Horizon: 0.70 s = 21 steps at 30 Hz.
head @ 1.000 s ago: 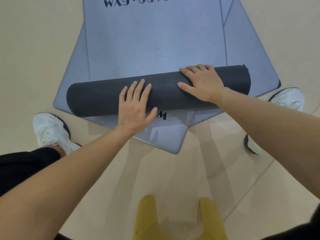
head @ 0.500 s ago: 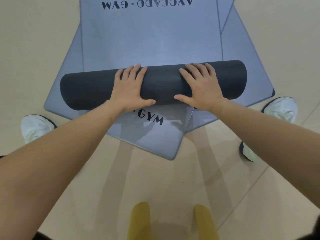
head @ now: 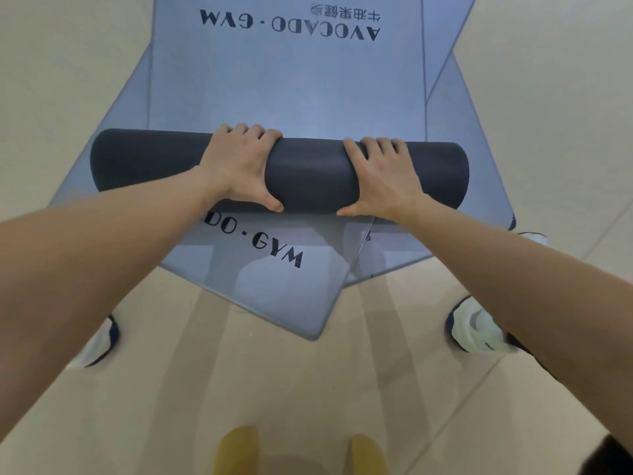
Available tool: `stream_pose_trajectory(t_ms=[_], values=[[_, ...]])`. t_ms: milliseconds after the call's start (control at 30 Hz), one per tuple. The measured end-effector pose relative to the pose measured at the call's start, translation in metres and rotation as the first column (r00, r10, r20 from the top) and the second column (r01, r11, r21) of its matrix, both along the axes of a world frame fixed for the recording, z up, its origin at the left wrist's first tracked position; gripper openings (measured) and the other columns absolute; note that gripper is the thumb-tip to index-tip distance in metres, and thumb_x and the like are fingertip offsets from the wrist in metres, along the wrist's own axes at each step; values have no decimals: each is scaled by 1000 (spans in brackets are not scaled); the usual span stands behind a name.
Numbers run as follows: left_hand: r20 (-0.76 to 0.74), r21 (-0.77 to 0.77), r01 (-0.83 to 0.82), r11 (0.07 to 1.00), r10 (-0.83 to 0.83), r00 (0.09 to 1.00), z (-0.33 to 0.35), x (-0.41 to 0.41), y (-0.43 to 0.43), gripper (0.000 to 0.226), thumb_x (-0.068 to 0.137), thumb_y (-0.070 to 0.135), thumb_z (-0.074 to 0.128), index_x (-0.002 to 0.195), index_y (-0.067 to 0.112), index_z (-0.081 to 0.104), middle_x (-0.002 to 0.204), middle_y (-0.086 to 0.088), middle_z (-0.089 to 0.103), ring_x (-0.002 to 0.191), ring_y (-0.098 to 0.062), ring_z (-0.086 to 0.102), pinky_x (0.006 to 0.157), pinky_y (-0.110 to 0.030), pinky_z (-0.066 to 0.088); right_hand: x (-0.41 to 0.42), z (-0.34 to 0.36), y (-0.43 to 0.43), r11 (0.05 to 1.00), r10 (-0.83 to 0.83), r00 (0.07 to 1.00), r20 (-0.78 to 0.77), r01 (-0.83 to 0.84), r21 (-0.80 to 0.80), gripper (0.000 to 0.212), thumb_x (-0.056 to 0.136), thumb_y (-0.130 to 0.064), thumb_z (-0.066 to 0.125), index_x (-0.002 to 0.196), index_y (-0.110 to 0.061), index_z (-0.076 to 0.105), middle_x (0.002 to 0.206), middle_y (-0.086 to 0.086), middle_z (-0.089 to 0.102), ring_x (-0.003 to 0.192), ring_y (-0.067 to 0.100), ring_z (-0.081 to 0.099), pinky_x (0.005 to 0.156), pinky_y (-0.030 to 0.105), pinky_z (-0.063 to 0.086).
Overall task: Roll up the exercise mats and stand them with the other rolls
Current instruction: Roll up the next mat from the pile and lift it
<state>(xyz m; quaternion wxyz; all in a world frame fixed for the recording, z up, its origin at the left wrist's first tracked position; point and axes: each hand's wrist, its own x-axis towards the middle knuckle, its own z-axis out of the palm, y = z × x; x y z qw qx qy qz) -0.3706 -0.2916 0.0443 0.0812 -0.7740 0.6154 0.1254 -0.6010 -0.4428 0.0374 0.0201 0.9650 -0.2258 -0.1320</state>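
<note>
A dark grey roll (head: 308, 176) of the top exercise mat lies crosswise on the floor in front of me. Beyond it the flat, blue-grey part of that mat (head: 287, 80) stretches away, printed AVOCADO · GYM. My left hand (head: 239, 166) grips the roll left of its middle, fingers curled over the far side and thumb on the near side. My right hand (head: 380, 180) grips it the same way just right of the middle.
Other blue-grey mats lie fanned underneath: one with GYM lettering (head: 284, 289) pokes out toward me, another (head: 462, 159) to the right. My white shoes (head: 476, 330) stand on the beige tiled floor (head: 548, 80) at either side. A yellow object (head: 239, 450) sits at the bottom edge.
Both hands have pushed the roll away from me along the mat, and their fingers have gone from lying flat on top to curling over its far side. More lettering on the lower mat shows.
</note>
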Motion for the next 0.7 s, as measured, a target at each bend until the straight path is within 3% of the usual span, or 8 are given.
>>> stream_pose_trajectory(t_ms=[167, 333, 567, 700], values=[[-31, -29, -13, 999, 13, 999, 13, -9, 20, 116, 42, 86, 75, 136, 23, 49, 118, -6, 67, 103, -33, 63, 90, -45, 49, -10, 15, 20, 999, 21, 999, 33, -20, -29, 114, 62, -83, 74, 145, -14, 39, 124, 18, 59, 109, 38, 56, 97, 52, 42], [-172, 151, -17, 988, 44, 984, 35, -33, 60, 114, 38, 92, 71, 132, 33, 50, 112, 7, 69, 97, -25, 67, 75, -37, 50, -37, 37, 57, 985, 49, 996, -69, -36, 167, 109, 59, -87, 70, 139, -18, 42, 115, 11, 59, 105, 34, 57, 92, 48, 43], [-399, 548, 47, 835, 212, 892, 24, -81, 121, 104, 42, 84, 82, 128, 37, 47, 115, 12, 64, 103, -20, 63, 92, -41, 52, -72, 38, 106, 859, 130, 943, -307, 48, 510, 108, 55, -84, 79, 136, -21, 44, 103, 0, 57, 94, 25, 60, 78, 38, 47], [-487, 556, 52, 829, 275, 829, 7, -96, 143, 108, 48, 78, 87, 138, 37, 44, 128, 13, 61, 113, -19, 61, 100, -42, 50, -84, 21, 119, 828, 147, 923, -356, 82, 555, 114, 55, -83, 80, 144, -24, 38, 108, -1, 52, 100, 25, 57, 82, 38, 45]])
